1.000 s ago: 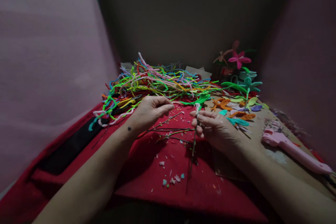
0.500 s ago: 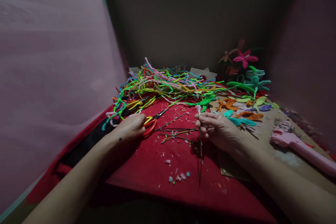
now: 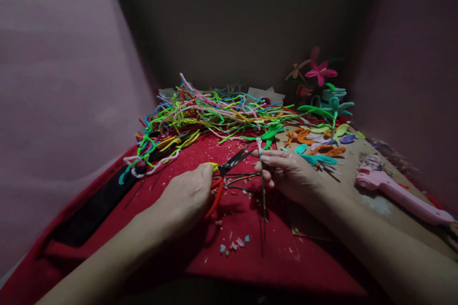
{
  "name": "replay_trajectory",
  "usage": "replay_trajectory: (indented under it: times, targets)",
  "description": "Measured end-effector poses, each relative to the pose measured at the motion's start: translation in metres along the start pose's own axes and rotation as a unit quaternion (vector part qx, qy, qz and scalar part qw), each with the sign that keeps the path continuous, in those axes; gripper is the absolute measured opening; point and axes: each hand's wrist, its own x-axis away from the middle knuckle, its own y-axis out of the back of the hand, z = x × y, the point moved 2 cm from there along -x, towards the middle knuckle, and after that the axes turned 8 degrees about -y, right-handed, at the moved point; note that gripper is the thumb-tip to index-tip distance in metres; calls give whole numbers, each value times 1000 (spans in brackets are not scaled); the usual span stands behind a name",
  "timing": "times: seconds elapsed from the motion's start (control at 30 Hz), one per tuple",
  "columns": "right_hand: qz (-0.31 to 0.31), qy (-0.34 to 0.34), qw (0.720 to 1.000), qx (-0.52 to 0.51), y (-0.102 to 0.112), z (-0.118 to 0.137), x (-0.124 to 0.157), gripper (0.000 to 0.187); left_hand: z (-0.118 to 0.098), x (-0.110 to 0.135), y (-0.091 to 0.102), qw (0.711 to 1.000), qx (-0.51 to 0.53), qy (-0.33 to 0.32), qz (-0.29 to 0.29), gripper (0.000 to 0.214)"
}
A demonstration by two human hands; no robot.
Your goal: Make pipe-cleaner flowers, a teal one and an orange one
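Note:
My left hand [image 3: 189,195] is closed round the yellow and red handles of a pair of scissors [image 3: 231,164]. Their dark blades are parted and point right, close to my right fingers. Between the fingertips of my right hand [image 3: 282,167] stands a thin stem [image 3: 264,205], held upright with a small white tuft [image 3: 259,146] at its top. Bare stems [image 3: 239,182] lie on the red cloth [image 3: 171,259] behind the scissors, partly hidden by them. Small coloured fluff scraps [image 3: 236,244] are scattered in front.
A tangled heap of pipe cleaners [image 3: 214,112] covers the back. At right, orange and teal petals [image 3: 322,158] and a pink glue gun [image 3: 400,190] lie on brown board [image 3: 307,226]. A teal cup [image 3: 332,97] and pink flower [image 3: 321,73] stand behind; a black strip [image 3: 93,212] lies left.
My left hand has brought the scissors right, up to the stem, and their blades have opened. My right hand still holds the stem. The whole view has shifted slightly.

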Motion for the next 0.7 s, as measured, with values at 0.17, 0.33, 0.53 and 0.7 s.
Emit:
replay_trajectory:
  times: [0.17, 0.33, 0.53, 0.7]
  targets:
    - [-1, 17, 1000, -3, 0, -2, 0, 13, -21, -8, 6, 997, -61, 26, 49, 24]
    - [11, 18, 1000, 3, 0, -3, 1, 12, -25, -12, 8, 991, -120, 20, 51, 24]
    - [10, 13, 999, 31, -2, -1, 2, 10, -27, -11, 9, 986, -150, 11, 67, 19]
    - [-1, 7, 999, 49, -5, 0, 4, 8, -28, -10, 12, 986, -150, 14, 73, 18]
